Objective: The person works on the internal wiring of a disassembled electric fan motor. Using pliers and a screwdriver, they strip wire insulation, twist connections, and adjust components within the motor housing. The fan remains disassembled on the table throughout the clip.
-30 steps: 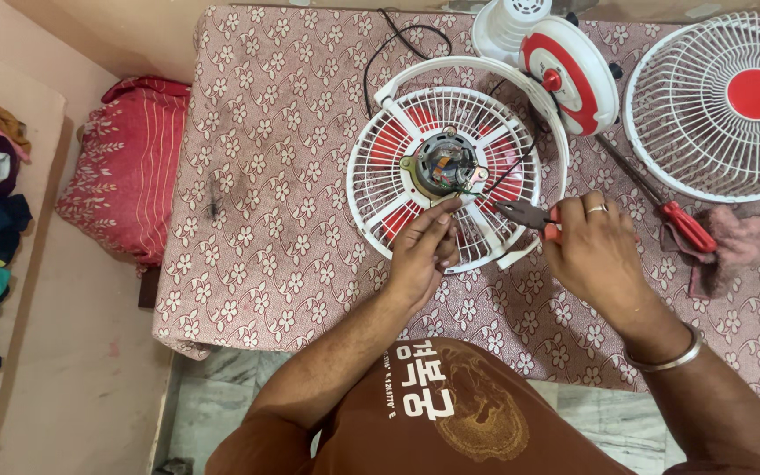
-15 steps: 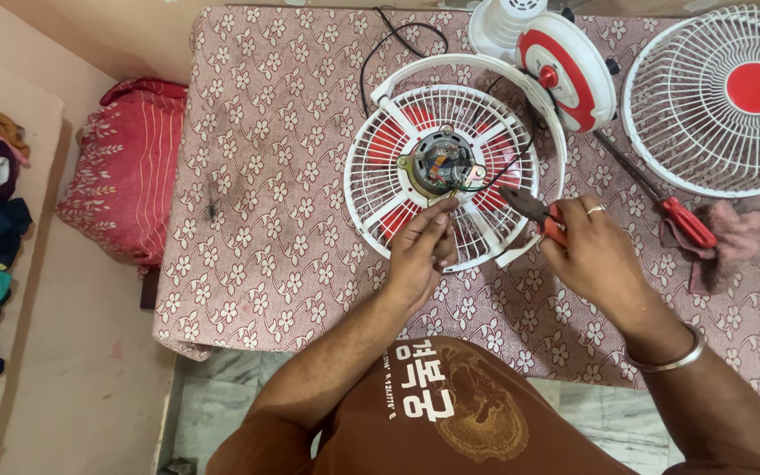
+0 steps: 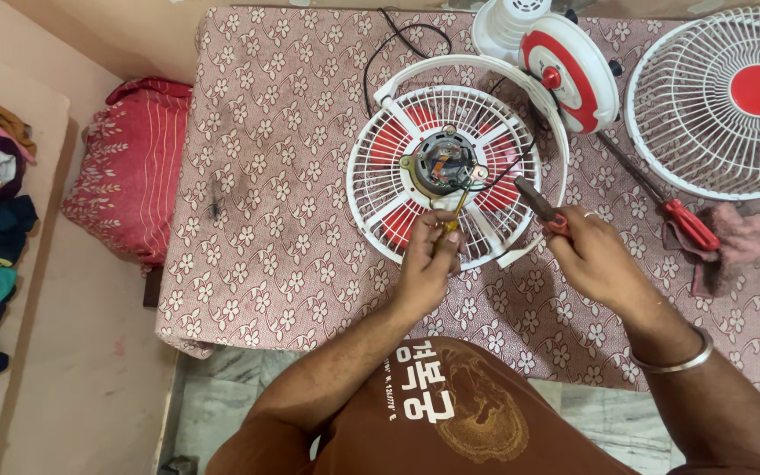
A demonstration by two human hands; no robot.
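A white fan guard (image 3: 380, 180) with red blades and an exposed motor (image 3: 442, 167) at its middle lies flat on the flowered tablecloth. My left hand (image 3: 428, 259) grips a small yellow-handled screwdriver (image 3: 455, 214), its tip pointing up at the motor. My right hand (image 3: 595, 255) holds red-handled pliers (image 3: 538, 204), jaws aimed toward the motor's right side. A black wire runs from the motor over the guard.
A white and red fan base (image 3: 560, 66) stands behind the guard. A second white guard (image 3: 723, 97) with a red centre lies at far right. A red-handled screwdriver (image 3: 675, 211) and pink rag (image 3: 741, 242) lie right. A red cushion (image 3: 129, 167) sits left of the table.
My left hand has raised the yellow screwdriver so its shaft now points at the motor. My right hand with the pliers stays close to the guard's right side.
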